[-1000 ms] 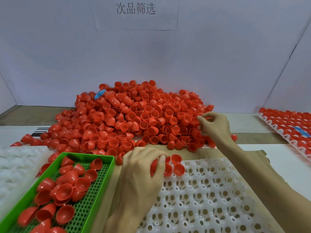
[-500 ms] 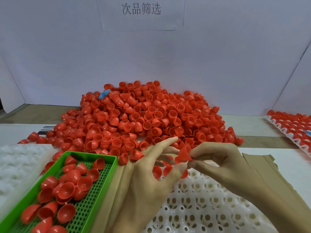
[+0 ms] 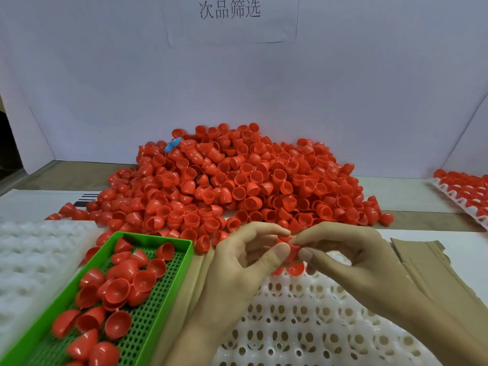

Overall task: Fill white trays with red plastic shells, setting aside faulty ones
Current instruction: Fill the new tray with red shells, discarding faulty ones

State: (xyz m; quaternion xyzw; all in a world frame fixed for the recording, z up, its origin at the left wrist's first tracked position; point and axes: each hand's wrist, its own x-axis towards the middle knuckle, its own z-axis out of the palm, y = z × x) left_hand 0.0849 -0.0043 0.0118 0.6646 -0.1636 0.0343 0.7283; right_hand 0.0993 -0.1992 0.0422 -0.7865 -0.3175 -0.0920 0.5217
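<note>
Both hands meet above the near tray (image 3: 303,328), wrists coming in from the bottom edge. The left hand (image 3: 245,262) is turned palm-right. Its thumb and forefinger pinch one red shell (image 3: 289,250), and its other fingers (image 3: 260,231) are loosely curled above. The right hand (image 3: 351,262) reaches in from the right. Its thumb and forefinger pinch the same shell from the other side, and its remaining fingers are tucked under the palm. The shell is held in the air between the two hands, just over the tray's far edge and clear of the counter (image 3: 406,192).

Two hands hold one shell. There are three white trays. The near one, under the hands, shows two seated shells (image 3: 295,269) at its far edge, partly hidden by the fingers. A second tray (image 3: 31,260) lies at the left. A third tray (image 3: 467,199) at the far right is packed with shells, and its full count is cut off by the frame. One green bin (image 3: 148,320) sits between the left and near trays. It holds roughly twenty shells, heaped, so an exact count is not possible. The pile (image 3: 237,180) behind holds far too many to count, with one blue piece (image 3: 173,144) near its top left. One sheet of torn cardboard (image 3: 425,273) lies under the near tray. One paper sign (image 3: 229,9) hangs on the back wall.
</note>
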